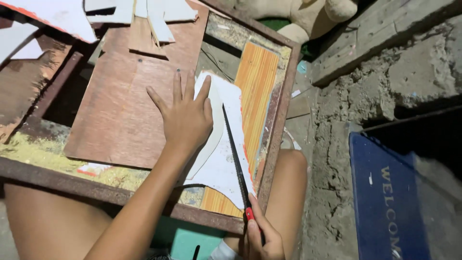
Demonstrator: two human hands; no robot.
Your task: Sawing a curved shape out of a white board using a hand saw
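Note:
My left hand [185, 115] lies flat with fingers spread on a white curved board piece [226, 163], pressing it down on the work frame. My right hand [262, 236], low at the bottom edge, grips the red handle of a thin black saw blade [234, 151]. The blade runs up across the white piece along its right side, next to an orange striped panel [257, 91]. A brown plywood sheet [120, 110] lies under and left of my left hand.
A rusty metal frame [276, 135] borders the work surface, with sawdust along its near rail. White board offcuts [154, 14] are piled at the back. A concrete ledge [385, 72] and a blue mat [385, 202] lie to the right. My bare knees sit under the frame.

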